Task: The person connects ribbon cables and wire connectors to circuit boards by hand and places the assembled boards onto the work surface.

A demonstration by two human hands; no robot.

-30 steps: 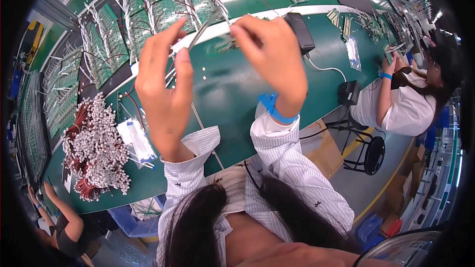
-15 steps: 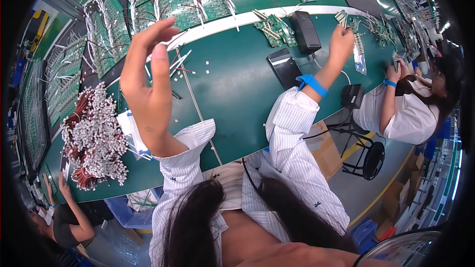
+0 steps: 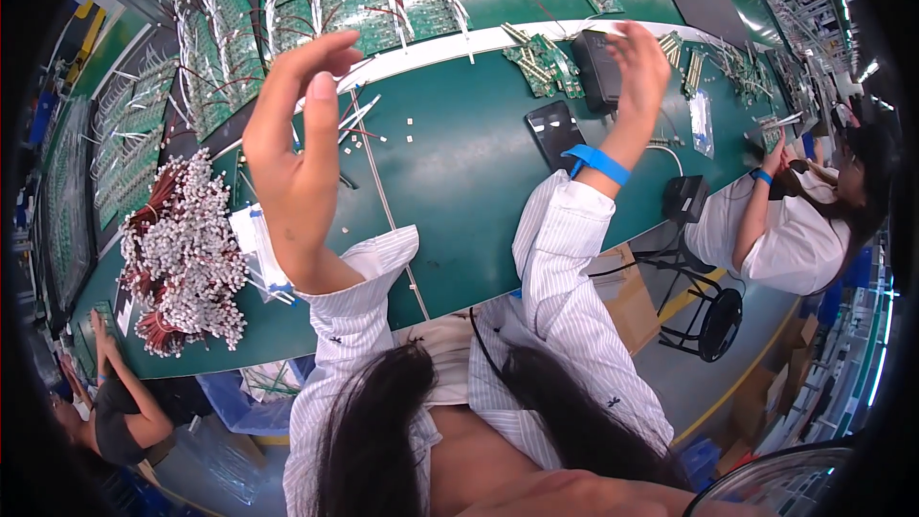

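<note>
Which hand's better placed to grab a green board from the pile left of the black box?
Right hand, likely: nearer the green boards, fingers spread, nothing visible in them. Left hand, also open, sits farther off.

The tabletop (image 3: 459,201) was dark green, the strip (image 3: 431,50) along its far edge white. The sleeves (image 3: 570,244) were white with thin grey stripes and small dark motifs; the wristband (image 3: 603,166) was bright blue. The wire bundles (image 3: 187,258) paired dark red with masses of white tips. The circuit boards (image 3: 542,63) were green — banded with pale gold — while the phone (image 3: 552,131) and the rectangular box (image 3: 596,72) were black, and the co-worker's shirt (image 3: 795,247) plain white.
</note>
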